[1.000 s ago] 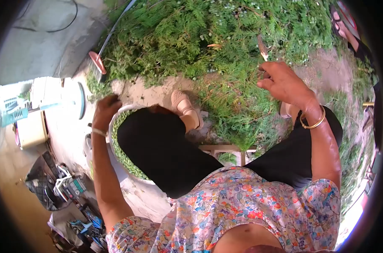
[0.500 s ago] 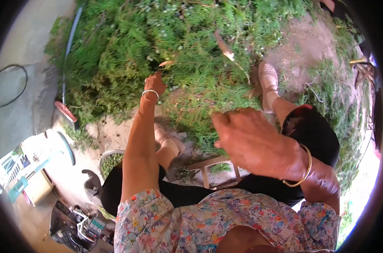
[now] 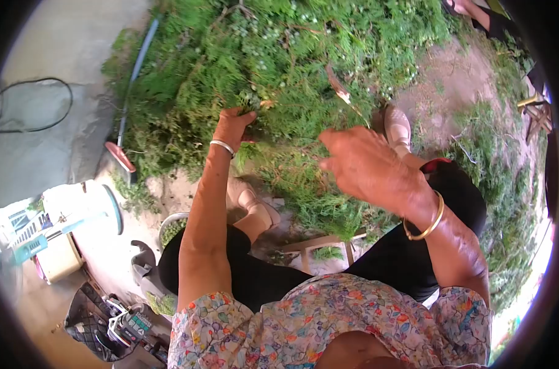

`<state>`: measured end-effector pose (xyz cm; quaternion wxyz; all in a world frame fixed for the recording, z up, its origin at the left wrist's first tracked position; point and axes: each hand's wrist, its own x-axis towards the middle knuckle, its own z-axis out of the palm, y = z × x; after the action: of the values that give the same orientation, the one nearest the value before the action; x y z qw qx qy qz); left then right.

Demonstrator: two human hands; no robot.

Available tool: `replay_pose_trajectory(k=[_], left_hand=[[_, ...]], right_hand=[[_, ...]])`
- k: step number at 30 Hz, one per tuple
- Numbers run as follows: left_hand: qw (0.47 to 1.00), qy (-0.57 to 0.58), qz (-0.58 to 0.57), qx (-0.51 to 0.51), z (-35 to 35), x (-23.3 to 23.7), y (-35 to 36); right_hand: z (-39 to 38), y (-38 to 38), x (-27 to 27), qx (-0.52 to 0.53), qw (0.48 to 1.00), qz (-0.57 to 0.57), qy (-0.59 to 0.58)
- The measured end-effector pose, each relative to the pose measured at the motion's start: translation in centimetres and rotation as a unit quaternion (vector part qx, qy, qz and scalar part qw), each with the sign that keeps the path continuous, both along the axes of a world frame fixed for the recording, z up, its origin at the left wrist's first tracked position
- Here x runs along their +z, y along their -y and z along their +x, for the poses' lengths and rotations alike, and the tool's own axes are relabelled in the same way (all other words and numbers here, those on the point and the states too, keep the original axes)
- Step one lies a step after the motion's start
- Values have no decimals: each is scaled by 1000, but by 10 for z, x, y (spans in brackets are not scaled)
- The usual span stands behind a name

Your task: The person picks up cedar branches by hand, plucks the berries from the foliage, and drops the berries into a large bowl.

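Note:
A large pile of cut green branches (image 3: 279, 55) with small pale berries spreads in front of me. My left hand (image 3: 234, 126), a pale bangle at its wrist, reaches to the near edge of the pile, its fingers bent around green foliage. My right hand (image 3: 365, 161), with a gold-coloured bangle, hangs nearer the camera above the loose sprigs, its fingers curled; what it holds, if anything, is too small to make out. A broken branch (image 3: 338, 85) with a pale end lies on the pile beyond my right hand.
A wooden frame (image 3: 304, 248) stands between my legs. At left are a red-headed pole tool (image 3: 120, 157), a bucket of green bits (image 3: 170, 227) and a bag of items (image 3: 91, 320). Another person's arm (image 3: 476, 13) shows at the upper right.
The view has shifted, so the surroundings sit slightly further right. My left hand has turned and its thumb now shows apart on the right. My right hand has moved up and away from the camera.

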<state>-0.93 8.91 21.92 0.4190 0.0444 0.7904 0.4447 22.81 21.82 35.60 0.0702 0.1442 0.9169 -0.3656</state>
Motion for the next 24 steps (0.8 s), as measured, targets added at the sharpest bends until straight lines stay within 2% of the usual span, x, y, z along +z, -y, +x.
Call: replay_pose_trajectory(k=[2, 3, 4, 5, 7, 9, 10, 11, 13, 14, 15, 17, 18, 19, 21, 22, 24], left_hand=[[992, 66, 88, 67, 5, 50, -9], [992, 52, 95, 67, 9, 73, -11], [980, 78, 163, 78, 15, 93, -12], [964, 104, 231, 86, 21, 115, -12], [955, 106, 263, 89, 41, 158, -11], [924, 142, 327, 136, 55, 183, -8], [905, 203, 356, 110, 51, 183, -4], [904, 200, 364, 105, 55, 184, -6], [854, 199, 444, 183, 70, 181, -16], [859, 219, 413, 208, 79, 190, -18], [857, 223, 417, 205, 83, 186, -21], [839, 221, 480, 129, 89, 172, -28], [826, 223, 488, 172, 91, 163, -32], [824, 227, 489, 174, 91, 158, -33], [861, 168, 446, 176, 91, 161, -33], [869, 162, 447, 134, 92, 166, -29], [863, 171, 460, 121, 84, 163, -23]], right_hand=[[-5, -5, -2, -28, 999, 8, -26], [-8, -7, -2, -68, 996, -31, -41], [-11, -8, 1, -106, 990, -68, -56], [-12, -9, 7, -103, 990, -62, -69], [-15, -10, 20, -109, 982, -95, -125], [-15, -11, 22, -108, 973, -106, -175], [-15, -12, 25, -112, 963, -123, -214], [-15, -13, 33, -111, 962, -115, -221], [-14, -15, 51, -111, 950, -185, -224], [-15, -17, 58, -126, 963, -162, -174], [-17, -18, 56, -129, 964, -155, -174], [-22, -17, 41, -193, 947, -227, -122], [-27, -10, 35, -210, 904, -283, -241], [-29, -12, 32, -212, 906, -280, -237], [-34, -13, 28, -257, 899, -308, -177], [-36, -11, 26, -257, 899, -308, -174], [-42, -7, 22, -377, 881, -212, -192]])
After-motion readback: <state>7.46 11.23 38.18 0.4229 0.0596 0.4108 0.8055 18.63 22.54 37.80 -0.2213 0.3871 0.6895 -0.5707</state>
